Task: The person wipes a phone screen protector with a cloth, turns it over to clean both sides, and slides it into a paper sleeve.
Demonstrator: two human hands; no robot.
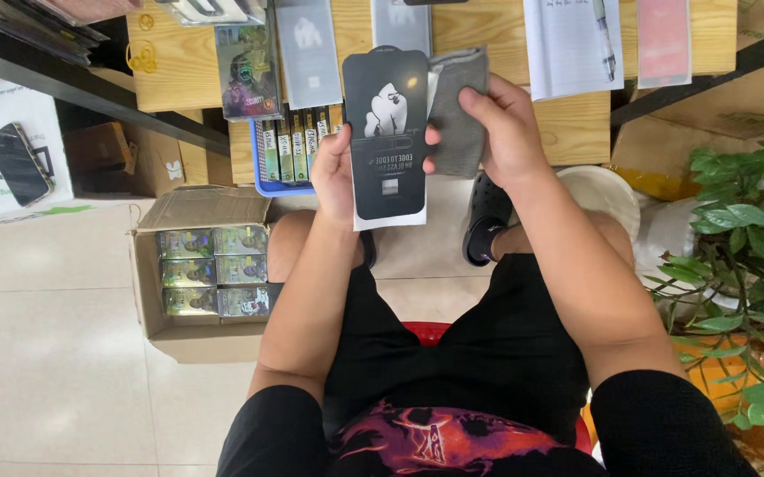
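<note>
Two hands are seen above the lap, before the wooden desk's (576,132) front edge: a flat black rectangular package (388,132) pinched by the left hand (336,172), a grey cloth (458,110) clasped in the right hand (505,124), its wiping apparently unfinished.

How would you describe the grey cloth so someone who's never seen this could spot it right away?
Start at the wooden table across the top of the view, then drop to the two raised hands in front of it. The right hand pinches the grey cloth, a folded soft rectangle. It sits just right of the flat black screen protector sleeve held by the left hand; unlike that glossy printed sleeve, it is plain and matte.
</note>
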